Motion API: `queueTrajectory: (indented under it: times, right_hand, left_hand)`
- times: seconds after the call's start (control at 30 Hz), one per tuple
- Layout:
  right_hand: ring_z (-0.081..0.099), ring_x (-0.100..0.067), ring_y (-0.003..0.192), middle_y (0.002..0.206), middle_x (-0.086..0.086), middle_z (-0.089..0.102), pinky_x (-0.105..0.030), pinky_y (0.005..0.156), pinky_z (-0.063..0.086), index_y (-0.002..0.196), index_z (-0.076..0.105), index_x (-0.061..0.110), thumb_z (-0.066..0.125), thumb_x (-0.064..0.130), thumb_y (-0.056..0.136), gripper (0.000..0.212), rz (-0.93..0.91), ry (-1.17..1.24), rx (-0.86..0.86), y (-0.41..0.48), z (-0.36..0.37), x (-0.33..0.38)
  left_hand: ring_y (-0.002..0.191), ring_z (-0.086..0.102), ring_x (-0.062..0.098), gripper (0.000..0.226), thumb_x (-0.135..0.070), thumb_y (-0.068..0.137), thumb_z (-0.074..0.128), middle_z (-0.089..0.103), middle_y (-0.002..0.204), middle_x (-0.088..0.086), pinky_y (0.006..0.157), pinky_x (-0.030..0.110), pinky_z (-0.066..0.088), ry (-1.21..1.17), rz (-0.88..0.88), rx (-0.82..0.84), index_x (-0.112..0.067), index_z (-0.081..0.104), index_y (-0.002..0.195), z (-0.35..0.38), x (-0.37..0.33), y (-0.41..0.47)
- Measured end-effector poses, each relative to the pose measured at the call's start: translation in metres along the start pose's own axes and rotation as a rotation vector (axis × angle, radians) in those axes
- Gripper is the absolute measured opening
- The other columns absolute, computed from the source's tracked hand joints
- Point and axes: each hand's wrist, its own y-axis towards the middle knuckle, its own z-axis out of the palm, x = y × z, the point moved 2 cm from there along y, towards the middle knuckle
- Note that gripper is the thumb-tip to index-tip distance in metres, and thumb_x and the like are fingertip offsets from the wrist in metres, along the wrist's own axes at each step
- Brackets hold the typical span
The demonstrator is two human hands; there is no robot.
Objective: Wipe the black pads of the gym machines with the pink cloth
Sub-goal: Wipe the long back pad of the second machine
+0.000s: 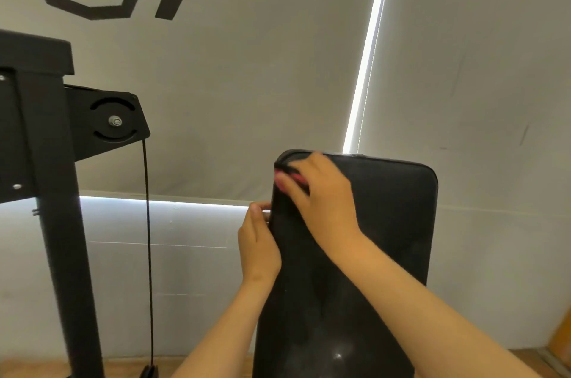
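The right hand (321,192) is pressing the pink cloth (282,181) against the far left corner of the black pad (386,223). Its fingers are curling over the bunched fabric, so only a sliver of pink is showing beneath them at the pad's rounded edge. The left hand (258,245) is gripping the pad's left edge a little nearer, thumb lying on the front and the other fingers going round behind, out of sight, which looks to be steadying the upright pad. From where I am standing, the wiping seems to be at the top corner. The long face below is looking dull and smudged in places, with a bright glint showing near the bottom. To do this well, I would say the person is needing to spread the cloth flatter under the palm rather than balling it. They should be taking in the rounded rim as well as the face, and drawing overlapping strokes from the far end toward the near one while the left hand is bracing against the push. Off to the left, the machine frame (61,223), its pulley (115,121) and the hanging cable (148,238) are standing well apart from the pad.
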Motion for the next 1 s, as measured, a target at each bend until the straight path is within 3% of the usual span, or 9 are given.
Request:
queueTrajectory:
  times: [0.1,0.23,0.3,0.43,0.57,0.73,0.83,1.0]
  right_hand:
    - [0.05,-0.011,0.072,0.082,-0.007,0.06,-0.02,0.064,0.041,0.089,0.067,0.004,0.057,0.033,0.091,0.03,0.059,-0.04,-0.08,0.039,-0.007,-0.003]
    - [0.053,-0.017,0.078,0.089,-0.01,0.06,-0.029,0.067,0.049,0.093,0.067,0.003,0.064,0.025,0.091,0.023,0.052,-0.139,0.037,0.051,0.011,-0.008]
    - [0.057,-0.022,0.076,0.085,-0.011,0.06,-0.026,0.064,0.046,0.09,0.068,0.002,0.067,0.023,0.088,0.021,-0.016,-0.159,0.022,0.043,0.013,-0.009]
    - [0.056,-0.019,0.074,0.084,-0.009,0.058,-0.029,0.063,0.052,0.09,0.068,0.004,0.048,0.035,0.091,0.036,-0.124,-0.171,0.062,0.009,0.013,-0.004]
    - [0.055,-0.017,0.068,0.076,-0.005,0.057,-0.031,0.056,0.049,0.084,0.069,0.009,0.048,0.031,0.088,0.031,-0.2,-0.23,0.142,-0.045,0.018,0.002]
    - [0.057,-0.014,0.072,0.079,-0.002,0.059,-0.028,0.058,0.049,0.089,0.07,0.011,0.05,0.037,0.089,0.033,-0.133,-0.115,0.192,-0.061,0.009,0.001]
    - [0.057,-0.016,0.077,0.083,-0.005,0.06,-0.028,0.065,0.048,0.095,0.07,0.007,0.053,0.036,0.091,0.033,-0.039,0.017,0.084,-0.035,-0.006,-0.004]
    - [0.057,-0.018,0.079,0.086,-0.007,0.06,-0.034,0.066,0.052,0.099,0.069,0.005,0.055,0.03,0.093,0.029,-0.044,-0.105,0.01,-0.029,0.0,-0.017]
  left_hand:
    - [0.087,0.065,0.013,0.038,-0.033,0.106,0.022,0.068,0.09,0.001,0.076,0.026,0.055,0.029,-0.023,-0.011,-0.03,0.057,0.09,0.0,0.0,0.0]
    - [0.089,0.064,0.014,0.038,-0.033,0.105,0.022,0.067,0.093,0.003,0.078,0.026,0.055,0.019,-0.042,-0.01,-0.03,0.057,0.09,0.0,-0.001,0.0]
    - [0.09,0.064,0.015,0.038,-0.034,0.105,0.022,0.068,0.094,0.004,0.079,0.028,0.055,0.014,-0.044,-0.012,-0.029,0.057,0.092,0.0,-0.002,0.001]
    - [0.086,0.064,0.013,0.037,-0.031,0.106,0.023,0.067,0.092,0.003,0.072,0.018,0.052,0.01,-0.018,-0.011,-0.028,0.057,0.09,-0.002,-0.002,0.001]
    - [0.074,0.063,0.001,0.042,-0.03,0.106,0.022,0.066,0.083,-0.002,0.068,0.011,0.048,-0.032,0.018,-0.032,-0.024,0.059,0.087,-0.002,-0.001,-0.001]
    - [0.068,0.062,-0.002,0.041,-0.028,0.106,0.023,0.066,0.078,-0.004,0.065,0.011,0.047,-0.04,0.025,-0.032,-0.026,0.058,0.084,-0.003,-0.001,-0.001]
    - [0.078,0.064,0.007,0.045,-0.032,0.106,0.021,0.068,0.083,0.004,0.068,0.017,0.047,-0.037,0.019,-0.032,-0.023,0.06,0.086,-0.001,0.0,0.001]
    - [0.088,0.065,0.021,0.042,-0.034,0.105,0.022,0.068,0.092,0.01,0.074,0.027,0.051,-0.028,-0.003,-0.023,-0.026,0.059,0.089,0.0,0.002,0.002]
